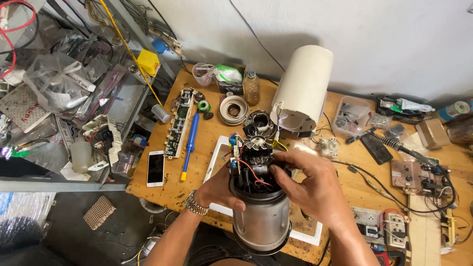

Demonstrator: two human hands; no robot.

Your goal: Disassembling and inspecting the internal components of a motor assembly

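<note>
Nearest the camera, a metal cylinder with an opened top is held upright over the near edge of the wooden workbench. The left hand, a metal watch on its wrist, wraps the cylinder's left side just under the rim, thumb across the front and fingers curled behind. The right hand comes over the cylinder's right shoulder, its fingers bent narrow and pinched into the black motor assembly that stands out of the top, among red wires; what exactly the tips grip cannot be told. A small silver fan wheel caps that assembly. Under the cylinder lies a white tray. Left of the cylinder, a blue screwdriver and a long green circuit board lie side by side, with a white phone further left at the bench edge. Right of the cylinder sits a circuit board with wires. Beyond the cylinder a white plastic housing lies tilted against the wall, and a round black-and-white ring rests left of that
</note>
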